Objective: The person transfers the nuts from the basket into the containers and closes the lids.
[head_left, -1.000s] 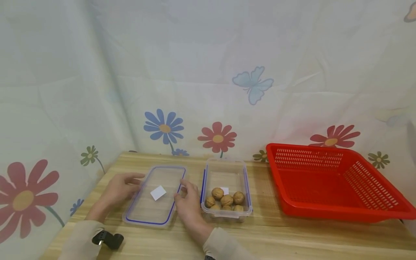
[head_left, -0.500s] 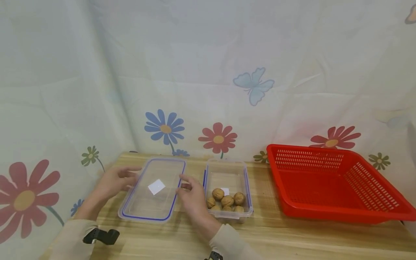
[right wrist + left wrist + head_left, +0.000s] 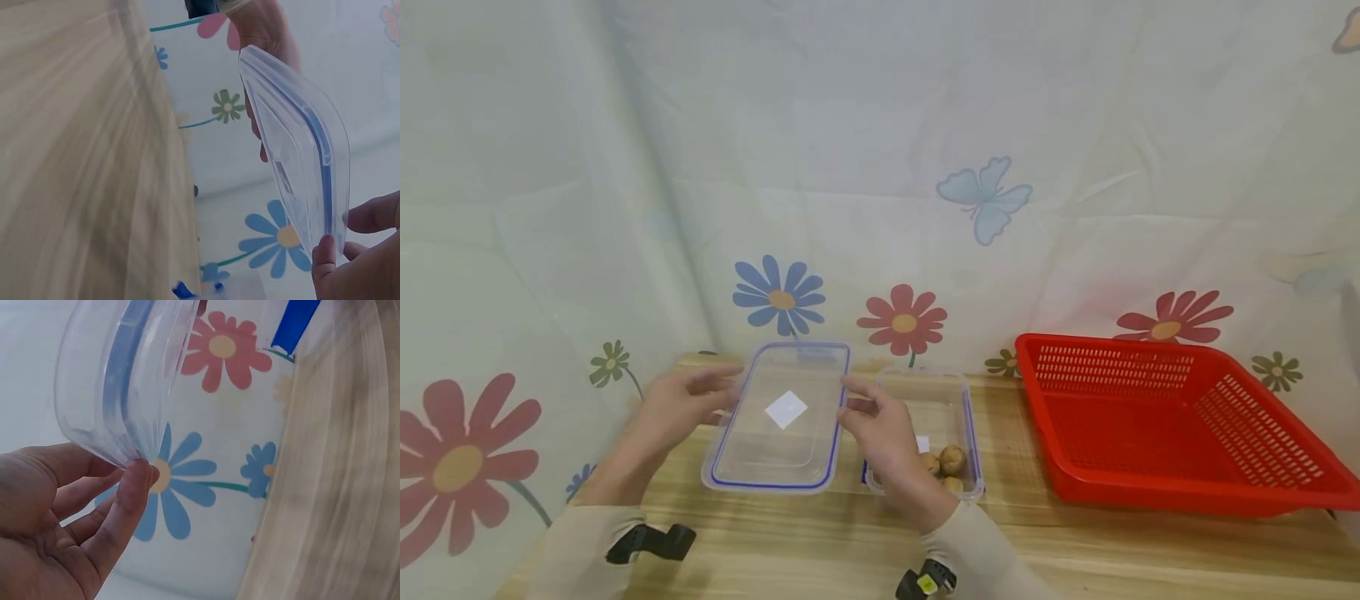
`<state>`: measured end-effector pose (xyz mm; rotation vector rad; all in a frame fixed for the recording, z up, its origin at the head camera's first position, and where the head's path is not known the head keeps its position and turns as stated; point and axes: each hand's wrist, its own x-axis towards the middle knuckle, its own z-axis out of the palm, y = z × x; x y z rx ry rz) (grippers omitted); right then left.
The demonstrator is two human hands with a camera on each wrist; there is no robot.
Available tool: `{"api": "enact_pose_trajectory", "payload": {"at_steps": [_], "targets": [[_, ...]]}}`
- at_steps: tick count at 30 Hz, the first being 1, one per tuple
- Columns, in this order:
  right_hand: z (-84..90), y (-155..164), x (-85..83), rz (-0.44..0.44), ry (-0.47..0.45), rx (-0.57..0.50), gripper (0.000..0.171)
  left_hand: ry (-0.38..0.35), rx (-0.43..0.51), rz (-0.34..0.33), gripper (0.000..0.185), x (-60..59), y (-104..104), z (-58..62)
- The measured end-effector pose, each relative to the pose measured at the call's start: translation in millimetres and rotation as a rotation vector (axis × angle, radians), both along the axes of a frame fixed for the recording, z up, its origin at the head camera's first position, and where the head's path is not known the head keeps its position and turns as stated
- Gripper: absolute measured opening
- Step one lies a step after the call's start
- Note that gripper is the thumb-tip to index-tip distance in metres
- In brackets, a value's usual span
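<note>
A clear plastic lid point(image 3: 760, 454) with a blue seal and a white label is held above the table, tilted a little. Its left edge is pinched between the thumb and fingers of my left hand point(image 3: 681, 408). On the opposite edge, my right hand point(image 3: 887, 433) grips with thumb and fingertips, as the right wrist view shows at the lid point(image 3: 294, 144). Just right of the lid stands a clear plastic container point(image 3: 925, 387) with walnuts point(image 3: 952, 459) in its near end. My right hand and forearm cover part of the container and some walnuts.
A red plastic basket point(image 3: 1120, 425) stands on the right side of the wooden table point(image 3: 1000, 550). Behind the table hangs a white flowered cloth point(image 3: 850, 167), which also runs along the left side.
Both hands have raised the lid off the table and carried it to the right, towards the container. The right hand now overlaps the container. The basket has stayed put.
</note>
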<state>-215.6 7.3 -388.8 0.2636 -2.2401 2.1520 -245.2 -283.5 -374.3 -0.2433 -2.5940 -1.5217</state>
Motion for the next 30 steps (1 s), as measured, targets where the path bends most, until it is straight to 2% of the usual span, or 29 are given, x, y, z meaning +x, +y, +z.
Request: {"api": "enact_pose_trajectory", "payload": {"at_steps": [4,8,25,30], "targets": [[5.7,14.2,-3.2,-0.001,0.023,0.002,0.044,0.011,0.011,0.009,0.048,-0.9,14.3,6.1],[7.6,28.5,-6.5,-0.029,0.020,0.017,0.043,0.027,0.072,-0.003,0.047,-3.8,30.1,8.7],[9.3,83.6,-16.3,-0.111,0.012,0.014,0.040,0.035,0.230,-0.040,0.046,-21.2,93.8,1.1],[13.0,102.3,-15.5,-0.129,-0.053,0.035,0.041,0.026,0.272,-0.048,0.045,-26.2,113.9,-1.6]]}}
